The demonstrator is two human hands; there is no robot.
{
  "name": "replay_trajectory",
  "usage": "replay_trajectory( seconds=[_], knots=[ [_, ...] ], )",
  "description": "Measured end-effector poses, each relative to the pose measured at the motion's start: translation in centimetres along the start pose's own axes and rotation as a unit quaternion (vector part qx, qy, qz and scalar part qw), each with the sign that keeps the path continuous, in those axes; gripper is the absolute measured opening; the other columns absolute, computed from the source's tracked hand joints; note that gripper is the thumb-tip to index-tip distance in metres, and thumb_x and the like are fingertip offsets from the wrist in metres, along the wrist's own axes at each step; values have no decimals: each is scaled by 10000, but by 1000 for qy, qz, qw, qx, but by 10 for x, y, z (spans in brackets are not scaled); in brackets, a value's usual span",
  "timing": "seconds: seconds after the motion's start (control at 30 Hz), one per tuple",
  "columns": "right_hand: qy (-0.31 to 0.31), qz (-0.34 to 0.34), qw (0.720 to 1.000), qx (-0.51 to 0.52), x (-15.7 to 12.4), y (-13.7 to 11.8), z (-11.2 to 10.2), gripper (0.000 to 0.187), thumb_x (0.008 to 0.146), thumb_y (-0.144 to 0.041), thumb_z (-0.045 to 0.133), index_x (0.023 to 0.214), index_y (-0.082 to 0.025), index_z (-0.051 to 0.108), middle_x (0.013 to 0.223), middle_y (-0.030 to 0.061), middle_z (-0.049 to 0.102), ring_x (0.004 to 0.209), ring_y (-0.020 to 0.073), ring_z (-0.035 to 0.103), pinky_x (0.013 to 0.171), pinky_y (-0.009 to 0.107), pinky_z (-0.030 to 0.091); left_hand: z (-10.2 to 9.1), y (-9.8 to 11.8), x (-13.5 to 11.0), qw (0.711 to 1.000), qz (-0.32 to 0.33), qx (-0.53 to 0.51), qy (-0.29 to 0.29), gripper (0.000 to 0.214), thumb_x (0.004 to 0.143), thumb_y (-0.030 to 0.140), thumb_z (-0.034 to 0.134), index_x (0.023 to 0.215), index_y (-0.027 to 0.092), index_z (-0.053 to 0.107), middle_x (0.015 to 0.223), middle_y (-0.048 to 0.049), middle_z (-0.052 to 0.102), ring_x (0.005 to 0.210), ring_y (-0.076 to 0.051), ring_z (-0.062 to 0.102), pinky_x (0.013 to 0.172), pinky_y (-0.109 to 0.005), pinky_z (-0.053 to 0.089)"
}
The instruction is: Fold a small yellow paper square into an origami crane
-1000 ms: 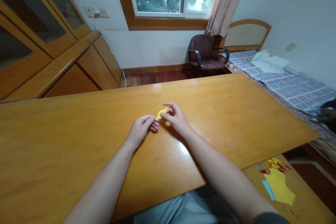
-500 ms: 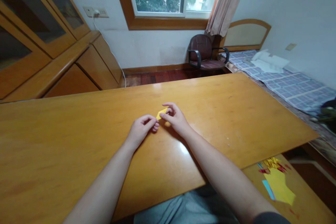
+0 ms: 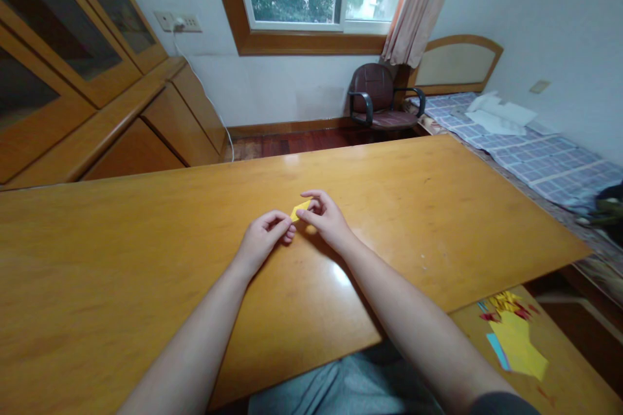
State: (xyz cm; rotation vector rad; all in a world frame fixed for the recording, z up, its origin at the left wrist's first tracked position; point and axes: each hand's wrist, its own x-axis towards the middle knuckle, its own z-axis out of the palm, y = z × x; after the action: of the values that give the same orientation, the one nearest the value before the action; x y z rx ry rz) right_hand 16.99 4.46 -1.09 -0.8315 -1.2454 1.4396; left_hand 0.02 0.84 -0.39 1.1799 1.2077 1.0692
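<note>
left hand [image 3: 263, 238]: fingers curled, pinching | right hand [image 3: 327, 220]: fingers curled, pinching | forearms converge

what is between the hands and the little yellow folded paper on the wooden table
Nothing visible. The right hand pinches the small yellow folded paper directly, and the left hand has its fingertips at the paper's near end. The bare wooden table around them shows nothing else close by.

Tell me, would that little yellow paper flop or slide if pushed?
The paper looks thin and folded, so probably light and fairly stiff along its creases. On the glossy table it would likely slide easily. Both the left hand and right hand pinch it lightly.
</note>
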Motion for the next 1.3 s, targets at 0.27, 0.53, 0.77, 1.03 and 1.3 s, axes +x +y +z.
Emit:
replay_trajectory(
  seconds=[0.27,0.53,0.77,1.03,1.3],
  knots=[
    [-9,11,1000,-6,-2,-2,2,379,721,-347,743,1038,-216,583,662,-67,526,609,103,485,594,243,376,1,2,0,1000,3,14,19,297,735,427,743,758,147,648,663,-31,681,590,-140,626,623,-270,517],
    [4,9,1000,11,0,0,0,351,725,-377,730,1000,-207,594,737,-36,571,693,117,552,678,265,444,1,3,0,999,16,17,31,295,744,423,739,738,146,639,671,-29,683,578,-128,616,617,-260,512],
    [16,17,1000,-2,-1,0,0,361,692,-360,760,980,-204,608,771,-27,555,695,114,539,648,250,436,1,2,0,999,11,17,30,291,746,424,737,750,149,639,679,-31,688,585,-131,620,616,-262,514],
    [22,13,999,-19,1,2,-1,341,682,-350,770,959,-202,635,726,-41,541,660,103,497,620,231,406,1,0,2,999,7,-6,34,318,716,434,759,798,150,641,718,-47,709,587,-144,639,595,-276,531],
    [-7,8,999,-31,0,5,-3,291,724,-360,755,939,-186,666,694,-38,557,624,100,497,601,235,381,2,0,1,998,5,-46,31,364,673,413,810,867,153,644,755,-45,727,650,-161,684,641,-279,548]
  ],
)
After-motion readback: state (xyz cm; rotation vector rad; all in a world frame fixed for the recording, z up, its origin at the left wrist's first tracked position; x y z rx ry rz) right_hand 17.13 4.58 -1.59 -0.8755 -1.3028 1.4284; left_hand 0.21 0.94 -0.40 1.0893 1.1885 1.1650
